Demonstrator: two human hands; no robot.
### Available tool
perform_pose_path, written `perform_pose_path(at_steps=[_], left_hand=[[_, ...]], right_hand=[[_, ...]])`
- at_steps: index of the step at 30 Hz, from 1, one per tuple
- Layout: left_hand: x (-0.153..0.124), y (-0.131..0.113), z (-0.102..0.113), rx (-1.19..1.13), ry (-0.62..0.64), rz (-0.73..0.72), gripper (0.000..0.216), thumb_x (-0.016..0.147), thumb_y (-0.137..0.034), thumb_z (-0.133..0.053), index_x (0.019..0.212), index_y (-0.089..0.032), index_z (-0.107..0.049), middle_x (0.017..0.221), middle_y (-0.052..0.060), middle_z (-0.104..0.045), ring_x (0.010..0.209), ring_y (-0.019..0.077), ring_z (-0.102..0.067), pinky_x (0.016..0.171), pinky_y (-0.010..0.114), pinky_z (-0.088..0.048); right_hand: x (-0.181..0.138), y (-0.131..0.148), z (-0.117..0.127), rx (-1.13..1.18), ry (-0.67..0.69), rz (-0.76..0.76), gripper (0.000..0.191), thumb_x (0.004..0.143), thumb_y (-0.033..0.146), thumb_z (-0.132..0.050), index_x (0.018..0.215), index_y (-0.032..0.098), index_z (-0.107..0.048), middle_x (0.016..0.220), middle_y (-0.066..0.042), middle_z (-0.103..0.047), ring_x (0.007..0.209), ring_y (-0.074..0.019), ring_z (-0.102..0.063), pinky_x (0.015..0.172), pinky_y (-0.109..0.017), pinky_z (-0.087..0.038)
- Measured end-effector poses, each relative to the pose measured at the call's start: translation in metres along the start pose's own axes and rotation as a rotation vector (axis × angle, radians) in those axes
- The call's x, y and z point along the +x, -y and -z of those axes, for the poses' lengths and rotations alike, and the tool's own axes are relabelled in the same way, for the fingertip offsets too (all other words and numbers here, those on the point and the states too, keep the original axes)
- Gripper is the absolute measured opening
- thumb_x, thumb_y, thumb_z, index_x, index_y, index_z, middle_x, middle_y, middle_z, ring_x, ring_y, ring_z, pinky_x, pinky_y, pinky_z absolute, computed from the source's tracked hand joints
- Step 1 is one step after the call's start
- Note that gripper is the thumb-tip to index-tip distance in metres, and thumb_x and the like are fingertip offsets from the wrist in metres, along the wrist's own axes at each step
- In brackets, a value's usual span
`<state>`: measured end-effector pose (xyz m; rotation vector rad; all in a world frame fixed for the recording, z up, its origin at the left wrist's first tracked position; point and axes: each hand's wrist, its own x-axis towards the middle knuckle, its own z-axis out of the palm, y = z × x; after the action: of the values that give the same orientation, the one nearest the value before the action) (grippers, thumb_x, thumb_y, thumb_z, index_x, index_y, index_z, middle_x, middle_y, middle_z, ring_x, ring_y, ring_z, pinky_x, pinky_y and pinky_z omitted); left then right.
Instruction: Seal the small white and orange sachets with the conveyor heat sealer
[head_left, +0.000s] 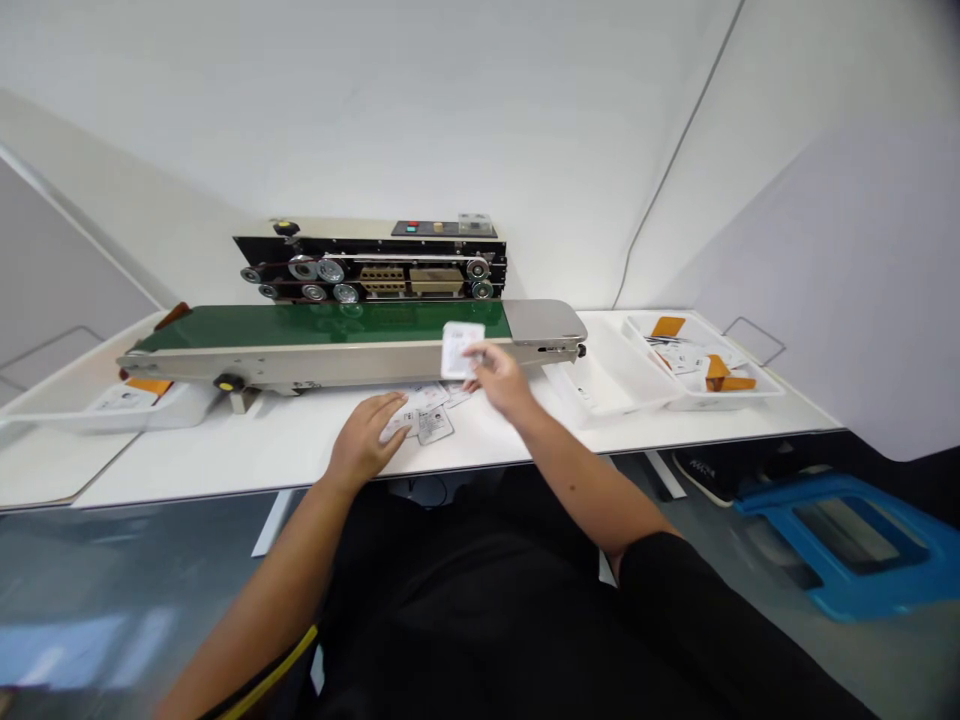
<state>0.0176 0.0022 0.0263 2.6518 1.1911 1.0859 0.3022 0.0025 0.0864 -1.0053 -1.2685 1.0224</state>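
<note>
My right hand (pixel 501 378) pinches a white printed card (pixel 459 350) by its right edge, raised in front of the green conveyor belt (pixel 315 325). My left hand (pixel 370 437) rests low over several loose printed cards (pixel 433 424) on the white table, its fingers apart and touching the left side of the pile. The fingers partly cover the cards under them. Behind the cards stands the belt sealing machine (pixel 375 270), with its rollers and pulleys along the front. Fine print on the cards is too small to read.
A white bin (pixel 622 395) stands right of the machine. Beyond it, another white bin (pixel 697 400) holds cards and orange pieces. A left bin (pixel 180 408) also has cards inside. A blue plastic stool (pixel 862 590) is on the floor at right.
</note>
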Motion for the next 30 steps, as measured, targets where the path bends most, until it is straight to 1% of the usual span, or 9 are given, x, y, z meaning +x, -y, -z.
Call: perform_pose_path(at_steps=[2, 5, 8, 11, 15, 19, 23, 27, 30], left_hand=[[0.001, 0.021, 0.002, 0.006, 0.145, 0.019, 0.058, 0.095, -0.055, -0.063, 0.144, -0.022, -0.062, 0.151, 0.015, -0.062, 0.14, 0.0374, -0.056, 0.121, 0.058, -0.042], [0.0, 0.038, -0.004, -0.013, 0.332, 0.082, 0.069, 0.091, -0.063, -0.064, 0.147, -0.023, -0.06, 0.157, 0.014, -0.056, 0.147, 0.0396, -0.048, 0.123, 0.06, -0.038], [-0.001, 0.039, -0.01, -0.001, 0.406, 0.09, 0.071, 0.09, -0.064, -0.065, 0.148, -0.024, -0.061, 0.16, 0.012, -0.054, 0.151, 0.0393, -0.045, 0.126, 0.059, -0.035], [0.0, 0.037, -0.011, 0.025, 0.418, 0.087, 0.071, 0.089, -0.063, -0.067, 0.148, -0.025, -0.061, 0.16, 0.012, -0.054, 0.15, 0.0391, -0.047, 0.125, 0.057, -0.036], [-0.001, 0.039, -0.008, -0.001, 0.402, 0.084, 0.068, 0.09, -0.064, -0.066, 0.146, -0.026, -0.064, 0.156, 0.011, -0.058, 0.147, 0.0376, -0.05, 0.125, 0.055, -0.038], [-0.001, 0.041, -0.007, -0.019, 0.402, 0.084, 0.066, 0.091, -0.063, -0.066, 0.144, -0.024, -0.065, 0.154, 0.012, -0.061, 0.146, 0.0375, -0.052, 0.124, 0.056, -0.039], [-0.001, 0.04, -0.008, -0.038, 0.379, 0.085, 0.065, 0.089, -0.065, -0.067, 0.14, -0.026, -0.069, 0.152, 0.011, -0.062, 0.143, 0.037, -0.054, 0.123, 0.055, -0.04], [0.0, 0.037, -0.005, -0.052, 0.371, 0.104, 0.066, 0.088, -0.069, -0.066, 0.138, -0.026, -0.07, 0.149, 0.011, -0.065, 0.14, 0.0371, -0.057, 0.122, 0.055, -0.042], [0.001, 0.034, -0.003, -0.082, 0.34, 0.127, 0.063, 0.089, -0.069, -0.065, 0.134, -0.026, -0.072, 0.141, 0.012, -0.07, 0.134, 0.0371, -0.061, 0.117, 0.054, -0.047]], right_hand=[[0.035, 0.024, 0.027, -0.039, -0.162, 0.029, 0.009, 0.094, 0.027, -0.059, 0.103, 0.024, -0.056, 0.084, 0.002, -0.066, 0.056, -0.0099, -0.065, 0.054, -0.021, -0.054], [0.086, 0.046, 0.061, -0.145, -0.34, 0.022, 0.017, 0.091, 0.019, -0.061, 0.098, 0.024, -0.047, 0.086, 0.002, -0.065, 0.052, -0.0067, -0.061, 0.05, -0.016, -0.049], [0.125, 0.049, 0.076, -0.203, -0.436, -0.077, 0.025, 0.086, 0.011, -0.062, 0.096, 0.024, -0.044, 0.078, 0.004, -0.06, 0.051, -0.008, -0.06, 0.048, -0.016, -0.049], [0.149, 0.044, 0.075, -0.179, -0.459, -0.189, 0.03, 0.081, 0.006, -0.065, 0.094, 0.024, -0.044, 0.072, 0.005, -0.056, 0.05, -0.0092, -0.059, 0.044, -0.015, -0.046], [0.161, 0.046, 0.07, -0.114, -0.38, -0.278, 0.028, 0.081, 0.002, -0.066, 0.085, 0.021, -0.045, 0.065, 0.005, -0.053, 0.047, -0.0081, -0.054, 0.041, -0.013, -0.04], [0.16, 0.052, 0.068, -0.093, -0.346, -0.273, 0.03, 0.082, 0.001, -0.066, 0.08, 0.021, -0.044, 0.057, 0.007, -0.047, 0.043, -0.0058, -0.048, 0.039, -0.011, -0.033], [0.162, 0.053, 0.061, -0.097, -0.307, -0.252, 0.033, 0.086, 0.003, -0.065, 0.079, 0.022, -0.04, 0.057, 0.008, -0.047, 0.043, -0.0056, -0.047, 0.04, -0.011, -0.032], [0.167, 0.056, 0.053, -0.267, -0.296, -0.215, 0.03, 0.091, 0.014, -0.068, 0.084, 0.024, -0.041, 0.063, 0.006, -0.051, 0.053, -0.0098, -0.055, 0.048, -0.016, -0.041], [0.151, 0.061, 0.046, -0.535, -0.407, 0.008, 0.024, 0.09, 0.024, -0.07, 0.087, 0.023, -0.046, 0.084, -0.002, -0.06, 0.077, -0.0158, -0.062, 0.067, -0.025, -0.051]])
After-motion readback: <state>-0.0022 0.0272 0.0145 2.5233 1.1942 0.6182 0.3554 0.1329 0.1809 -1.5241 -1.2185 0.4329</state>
